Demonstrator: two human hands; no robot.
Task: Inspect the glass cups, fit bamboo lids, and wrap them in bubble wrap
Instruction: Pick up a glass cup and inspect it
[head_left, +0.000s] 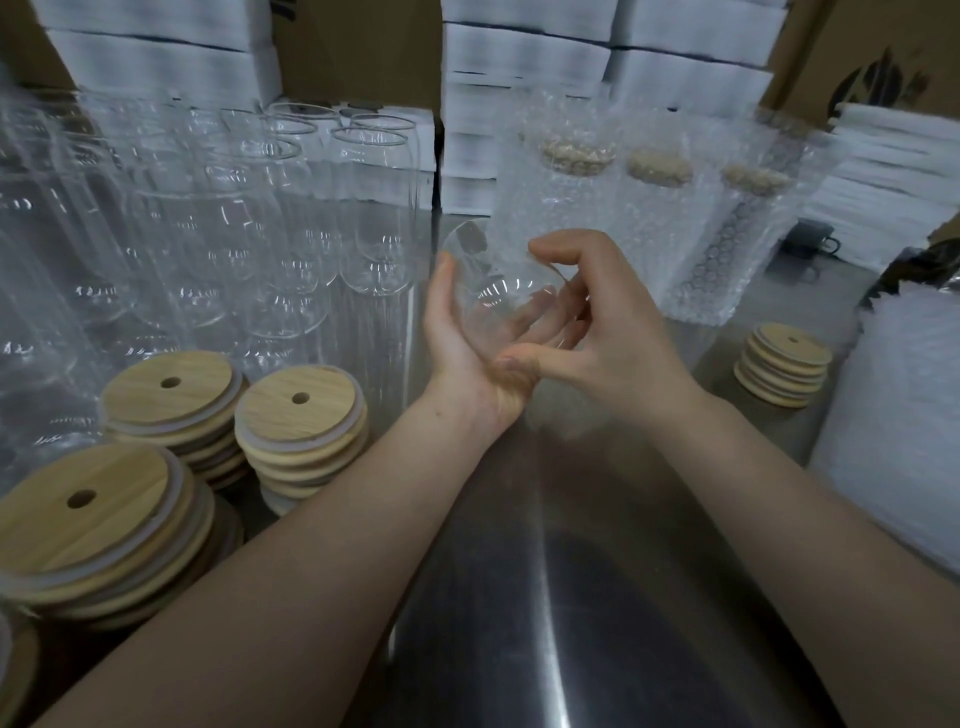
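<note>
**A:** Where is the cup being checked?

**B:** The glass cup (493, 280) is off the counter (597, 597). It is held in the air over the counter's middle, lying tilted, with one round end toward the upper left.

**A:** And the grips?

**B:** The left grip (470, 348) cradles it from below, thumb up one side and fingers running under the glass. The right grip (608, 338) pinches it, with the forefinger curled over the top edge and the thumb pressed at the lower edge. Both are grasping the glass cup.

**A:** What hems it in?

**B:** On the left, rows of bare cups (234, 234) stand upright, rim beside rim, the nearest just beside the left thumb. Behind, three wrapped cups (571, 218) stand in bubble wrap with tan lids on, near the right forefinger. The lid stacks (301, 400) sit in front of the bare cups, holes up. A smaller lid stack (784, 364) sits on the right, beside a white padded pile (909, 426).

**A:** Room to move?

**B:** A strip of bare steel runs from the near edge under the forearms, between the lid stacks on the left and the white padded pile on the right. Stacked white boxes (524, 67) and cardboard (358, 52) close off the back
</note>
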